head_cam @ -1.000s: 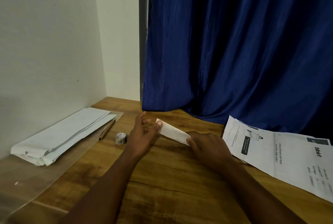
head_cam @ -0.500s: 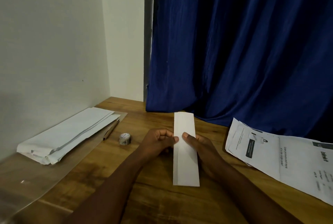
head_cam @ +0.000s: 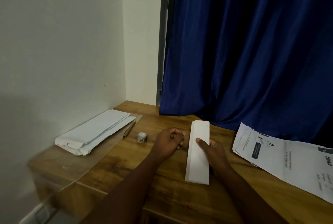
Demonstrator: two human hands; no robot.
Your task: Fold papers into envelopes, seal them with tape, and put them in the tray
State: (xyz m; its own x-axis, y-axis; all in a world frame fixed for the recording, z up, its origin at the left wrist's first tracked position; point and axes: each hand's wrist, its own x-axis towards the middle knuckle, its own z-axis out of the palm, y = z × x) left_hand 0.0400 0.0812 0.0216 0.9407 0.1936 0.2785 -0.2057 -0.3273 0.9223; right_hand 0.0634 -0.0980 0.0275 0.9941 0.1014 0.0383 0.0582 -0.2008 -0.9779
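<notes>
Wooden table (head_cam: 162, 184) set in a corner, with pale walls to the left and a dark blue curtain (head_cam: 252, 52) hanging behind. A person's two bare forearms reach over it. The right hand (head_cam: 212, 149) grips a long white folded paper (head_cam: 198, 153) near its middle, thumb on top, holding it lengthwise over the wood. The left hand (head_cam: 170, 141) sits just beside it with fingers curled in, apparently holding nothing. A small roll of tape (head_cam: 142, 137) stands left of that hand, near a pen (head_cam: 128, 130). A stack of white envelopes (head_cam: 95, 131) lies in a clear tray (head_cam: 59, 171) against the left wall, its edges hard to make out. Printed sheets (head_cam: 288, 160) lie at the right.
</notes>
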